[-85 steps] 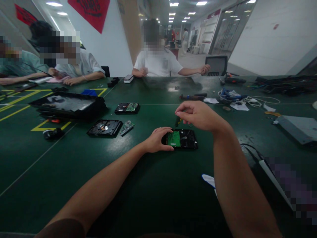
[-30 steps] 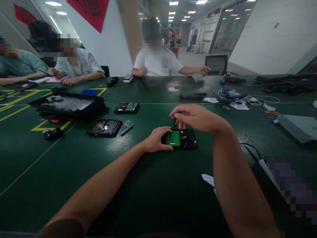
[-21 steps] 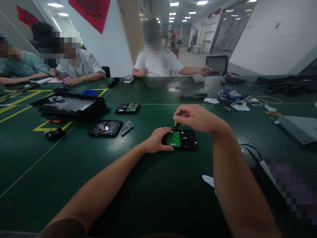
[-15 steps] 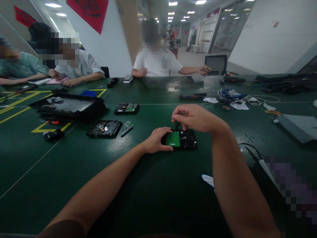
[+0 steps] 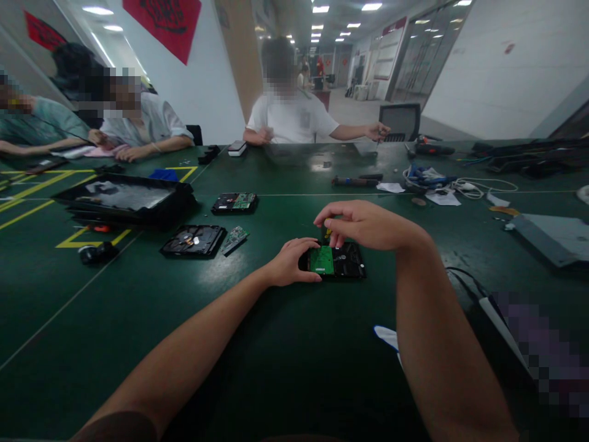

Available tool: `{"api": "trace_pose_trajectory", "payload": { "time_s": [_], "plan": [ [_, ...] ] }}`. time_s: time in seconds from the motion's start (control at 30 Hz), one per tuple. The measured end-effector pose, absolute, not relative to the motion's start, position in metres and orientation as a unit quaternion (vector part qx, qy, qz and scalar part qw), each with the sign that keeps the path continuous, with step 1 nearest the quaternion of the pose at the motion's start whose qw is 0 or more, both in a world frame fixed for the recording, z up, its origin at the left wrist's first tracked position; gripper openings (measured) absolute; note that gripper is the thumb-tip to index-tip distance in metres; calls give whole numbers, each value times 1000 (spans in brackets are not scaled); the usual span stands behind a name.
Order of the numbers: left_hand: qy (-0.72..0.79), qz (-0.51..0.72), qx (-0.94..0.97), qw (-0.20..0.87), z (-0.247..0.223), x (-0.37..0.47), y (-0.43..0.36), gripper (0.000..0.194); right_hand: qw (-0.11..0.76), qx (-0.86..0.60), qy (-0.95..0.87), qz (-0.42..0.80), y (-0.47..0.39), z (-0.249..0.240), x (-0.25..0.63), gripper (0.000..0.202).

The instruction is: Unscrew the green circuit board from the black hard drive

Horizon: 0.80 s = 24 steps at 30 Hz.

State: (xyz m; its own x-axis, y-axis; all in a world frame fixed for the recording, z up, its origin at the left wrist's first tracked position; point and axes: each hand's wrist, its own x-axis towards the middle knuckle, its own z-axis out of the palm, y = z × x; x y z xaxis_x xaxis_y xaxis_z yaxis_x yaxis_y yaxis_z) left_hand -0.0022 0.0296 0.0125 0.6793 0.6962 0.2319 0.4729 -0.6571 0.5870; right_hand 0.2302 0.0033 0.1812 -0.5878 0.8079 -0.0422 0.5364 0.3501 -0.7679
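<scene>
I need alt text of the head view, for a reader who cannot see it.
A left hand holds a hard drive with a green circuit board; the right hand grips a yellow-marked tool near the drive's far edge. Two more drives lie leftward on the green table; another person sits opposite.

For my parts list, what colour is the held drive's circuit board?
The circuit board is green, as the head view shows.

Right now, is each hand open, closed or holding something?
Left hand: closed around one end of the green-and-black drive.
Right hand: closed, holding a yellow-and-dark tool, partly hidden.
</scene>
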Motion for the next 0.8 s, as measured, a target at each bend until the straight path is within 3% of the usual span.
{"api": "trace_pose_trajectory", "payload": {
  "time_s": [0.3,0.8],
  "plan": [
    [331,224,882,249,14,-2,29,82,212,-430,-827,294,9,176,233,24],
    [331,225,881,252,13,-3,31,84,208,-425,-812,343,9,176,231,27]
  ]
}}
